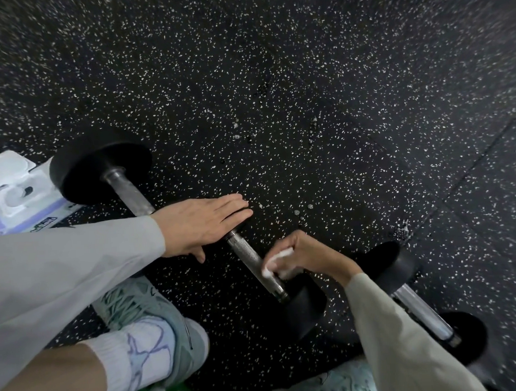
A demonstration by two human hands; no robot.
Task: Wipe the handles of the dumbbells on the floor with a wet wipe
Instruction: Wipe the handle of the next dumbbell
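A dumbbell's knurled metal handle [247, 254] runs diagonally across the speckled floor to a black head [304, 310]. My right hand [308, 258] grips a white wet wipe [272, 266] against the lower part of this handle. Above it, my left hand [202, 223] lies flat with straight fingers on a black dumbbell head that is mostly hidden beneath it. Beyond that hand a smooth handle [128, 191] leads to another black head [101, 168]. A further dumbbell [421, 312] with a shiny handle lies at the lower right.
An open white and purple wet wipe pack [14, 195] sits at the left edge, beside the far dumbbell head. My shoes [147, 319] stand at the bottom, close to the dumbbells. Black speckled rubber floor [305, 91] stretches ahead.
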